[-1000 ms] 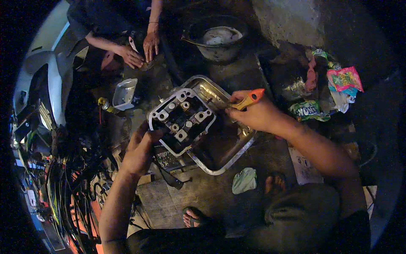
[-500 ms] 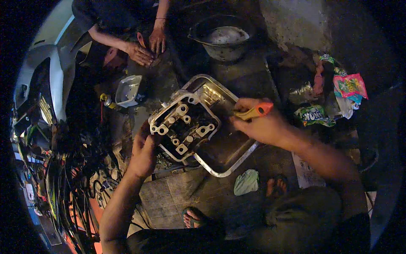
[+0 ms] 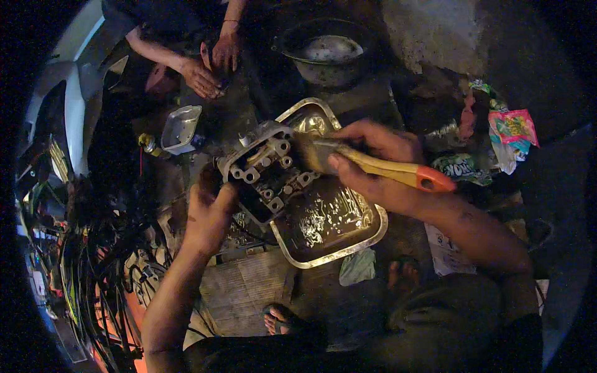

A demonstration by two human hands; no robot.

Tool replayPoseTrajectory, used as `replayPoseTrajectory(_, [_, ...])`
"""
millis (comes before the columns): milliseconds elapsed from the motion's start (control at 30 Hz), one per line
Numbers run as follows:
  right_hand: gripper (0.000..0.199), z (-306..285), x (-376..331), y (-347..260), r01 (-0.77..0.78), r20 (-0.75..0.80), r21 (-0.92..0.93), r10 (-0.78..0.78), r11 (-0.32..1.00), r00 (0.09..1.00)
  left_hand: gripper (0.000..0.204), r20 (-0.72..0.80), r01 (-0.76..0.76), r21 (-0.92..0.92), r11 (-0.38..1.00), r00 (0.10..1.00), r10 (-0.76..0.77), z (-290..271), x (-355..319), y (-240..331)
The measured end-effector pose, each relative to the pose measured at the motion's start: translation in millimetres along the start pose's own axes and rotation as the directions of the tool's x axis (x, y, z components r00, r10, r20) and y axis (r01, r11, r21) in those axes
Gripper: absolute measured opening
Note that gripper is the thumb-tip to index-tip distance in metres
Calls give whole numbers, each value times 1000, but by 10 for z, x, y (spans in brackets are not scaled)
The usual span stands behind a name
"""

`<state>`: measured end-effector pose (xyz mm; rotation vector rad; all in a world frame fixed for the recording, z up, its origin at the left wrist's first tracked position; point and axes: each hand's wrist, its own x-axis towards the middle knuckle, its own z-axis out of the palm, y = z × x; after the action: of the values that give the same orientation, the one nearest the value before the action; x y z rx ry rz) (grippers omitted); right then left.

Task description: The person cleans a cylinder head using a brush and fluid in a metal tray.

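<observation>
My left hand (image 3: 213, 214) grips the left side of an engine cylinder head (image 3: 268, 176), a metal casting with several bolt holes, and holds it tilted over the left part of a metal tray (image 3: 377, 231). Its fingers are partly hidden behind the casting. In my right hand (image 3: 379, 152) is a paintbrush (image 3: 388, 169) with a yellow handle and an orange end. The dark bristles lie against or very near the right side of the casting; motion blurs them. Rippling liquid covers the tray's bottom.
Across from me, another person's hands (image 3: 205, 78) are low to the floor. A basin (image 3: 326, 65) stands at the back, with a clear plastic container (image 3: 181, 127) left of the tray. Bundled cables (image 3: 81, 273) crowd the left; wrappers (image 3: 513, 133) lie right. A pale green cloth-like piece (image 3: 357, 267) is near my foot.
The paintbrush has swung from pointing away to reaching the casting's right side. The casting has tilted and shifted slightly. Liquid in the tray now ripples brightly.
</observation>
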<state>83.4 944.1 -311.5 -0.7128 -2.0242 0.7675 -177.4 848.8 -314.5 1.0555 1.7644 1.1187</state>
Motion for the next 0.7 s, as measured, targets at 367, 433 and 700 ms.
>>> replayPoseTrajectory(367, [22, 341, -130, 615, -191, -50, 449, 238, 873, 970, 66, -80, -55, 172, 984, 994, 70, 137, 158, 87])
replayPoseTrajectory(433, [22, 373, -166, 685, -165, -101, 414, 225, 895, 969, 67, -52, -72, 96, 993, 996, 78, 206, 210, 118])
replayPoseTrajectory(700, [21, 448, -256, 725, -139, -205, 333, 216, 933, 955, 59, -108, 7, -135, 991, 994, -22, 267, 406, -7])
